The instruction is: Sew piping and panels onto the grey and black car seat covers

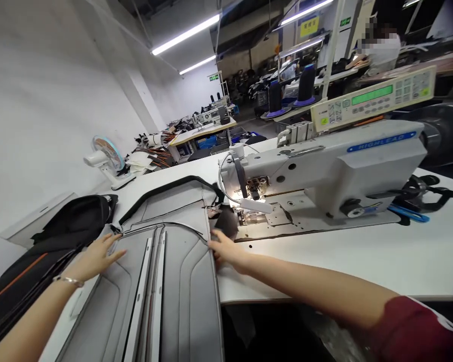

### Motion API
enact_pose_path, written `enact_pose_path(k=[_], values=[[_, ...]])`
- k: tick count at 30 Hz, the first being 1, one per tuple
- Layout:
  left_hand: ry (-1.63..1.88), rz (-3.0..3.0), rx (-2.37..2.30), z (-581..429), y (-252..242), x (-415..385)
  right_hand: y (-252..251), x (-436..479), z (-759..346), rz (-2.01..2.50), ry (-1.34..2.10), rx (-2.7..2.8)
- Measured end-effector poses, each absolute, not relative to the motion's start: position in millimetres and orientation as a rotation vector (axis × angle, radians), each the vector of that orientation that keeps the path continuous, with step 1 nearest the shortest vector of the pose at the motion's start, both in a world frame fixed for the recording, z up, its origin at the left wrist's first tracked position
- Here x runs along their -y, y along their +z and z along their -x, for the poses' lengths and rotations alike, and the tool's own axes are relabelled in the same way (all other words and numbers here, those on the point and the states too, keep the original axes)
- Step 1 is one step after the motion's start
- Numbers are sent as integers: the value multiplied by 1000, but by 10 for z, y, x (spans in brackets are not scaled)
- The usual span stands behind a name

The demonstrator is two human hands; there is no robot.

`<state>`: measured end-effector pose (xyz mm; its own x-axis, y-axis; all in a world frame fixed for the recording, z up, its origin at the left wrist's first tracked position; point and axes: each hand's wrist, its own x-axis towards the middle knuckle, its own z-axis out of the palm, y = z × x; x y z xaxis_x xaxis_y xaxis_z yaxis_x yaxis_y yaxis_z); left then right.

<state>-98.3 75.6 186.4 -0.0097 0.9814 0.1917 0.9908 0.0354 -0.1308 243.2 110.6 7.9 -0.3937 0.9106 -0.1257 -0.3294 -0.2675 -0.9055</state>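
Note:
A large grey padded cover [181, 281] with black piping and white strips lies across the white table, running off its front edge. My left hand [98, 256] rests flat on the cover's left edge, fingers stretched out. At the cover's right edge, just in front of the sewing machine's needle area [254, 193], my right hand [226, 250] presses down with its fingers extended. The white sewing machine [324, 171] stands to the right, with its lamp lit.
A control panel [373, 98] sits on top of the machine. Black fabric pieces [60, 231] are piled at the left, near a small fan [107, 158]. Blue scissors [409, 213] lie at the right of the machine. Other workstations and a person stand behind.

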Motion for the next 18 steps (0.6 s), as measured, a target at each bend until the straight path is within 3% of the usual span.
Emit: enact_pose_path(k=[3,5,11,14,18], values=[[-24,2336,1814,107,1657,-476,76,-909,-2238,796,1736,1280],[185,2563,1734,-472,1480,-289,127,-842,-2118,712,1613,1565],[460,2262,1867,-831,1061,-232,229,-893,-2023,618,1118,2140],[382,2312,1981,-449,1296,-328,121,-988,-1951,572,593,2467],[63,2185,2125,-21,1994,-201,192,-1309,-1633,662,555,2490]])
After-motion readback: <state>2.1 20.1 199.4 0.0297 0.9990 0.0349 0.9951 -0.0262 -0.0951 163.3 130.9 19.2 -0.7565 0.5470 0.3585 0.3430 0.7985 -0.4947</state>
